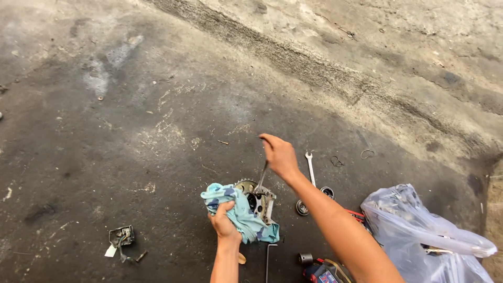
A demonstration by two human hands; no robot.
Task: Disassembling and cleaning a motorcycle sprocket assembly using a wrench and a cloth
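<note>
Head view, person crouched over a stained concrete floor (157, 131). Left hand (224, 220) is closed around a light blue rag (242, 214), pressing it against a toothed metal gear assembly (257, 197) that sits on the floor near frame centre, low. Right hand (280, 155) is raised above it, fingers curled shut around the top of a thin metal tool (262, 177), its lower end going into the assembly; probably a driver or hex key, too thin and blurred to say which. The assembly looks like solid steel, so heavy for its bulk, stiff, likely oily and slippery, with sharp teeth on the rim; the rag is soft and gives grip, so holding it through the cloth on the body, away from the teeth, looks the safest hold. The tool is slim and rigid, best held high on the shaft for leverage, as it is held now. Just right of the hands lie a spanner (310, 166) and two round bearings (302, 207), apart from the assembly. Farther right is a crumpled clear plastic bag (419, 230). A small socket (305, 258) and a long hex key (267, 262) lie below the rag. Well to the left, a small broken metal part (121, 237) with loose bits.
</note>
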